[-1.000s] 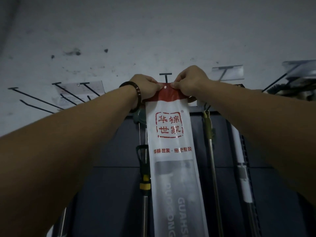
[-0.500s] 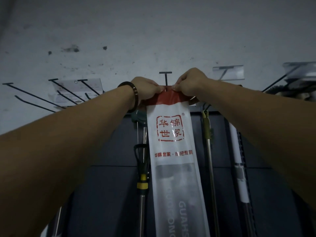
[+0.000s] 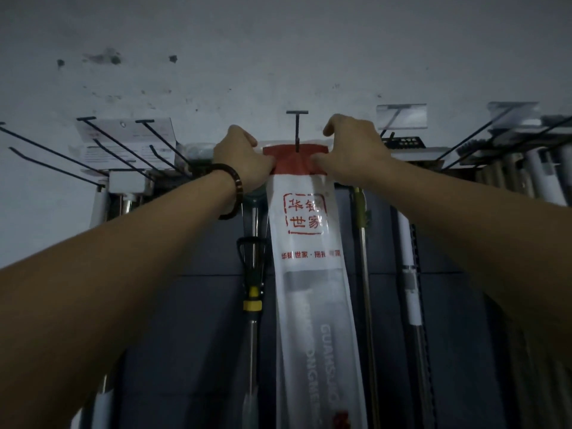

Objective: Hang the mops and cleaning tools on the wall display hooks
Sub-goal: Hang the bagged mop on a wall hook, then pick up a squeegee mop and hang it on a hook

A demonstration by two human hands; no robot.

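**While both hands hold its red header, the bagged mop sits on the centre hook**

As the view looks up along two bare forearms, the long white plastic mop bag with a red top band and red printed characters (image 3: 306, 243) hangs straight down the middle of the display. It lies in front of a dark panel (image 3: 192, 320) set under a scuffed white wall (image 3: 278, 57). The black T-ended metal hook (image 3: 297, 131) meets the red band at its centre, seemingly through the hanging hole.

The left hand (image 3: 244, 156) has a dark beaded bracelet (image 3: 233, 193) at the wrist. It grips the band's left corner with its fingers curled around the edge. The right hand (image 3: 349, 147) pinches the right corner, thumb laid across the front of the red strip and fingers bent above it.

Just left of the bag hangs a steel-handled mop with a black and yellow collar (image 3: 253, 298). Just right of it hangs a thin metal pole with an olive-green top (image 3: 363, 258). Further right is a white and grey pole (image 3: 410, 289).

Bare black wire hooks (image 3: 123, 147) jut out on the left. Clear plastic label holders (image 3: 401, 116) sit on the hooks to the right.
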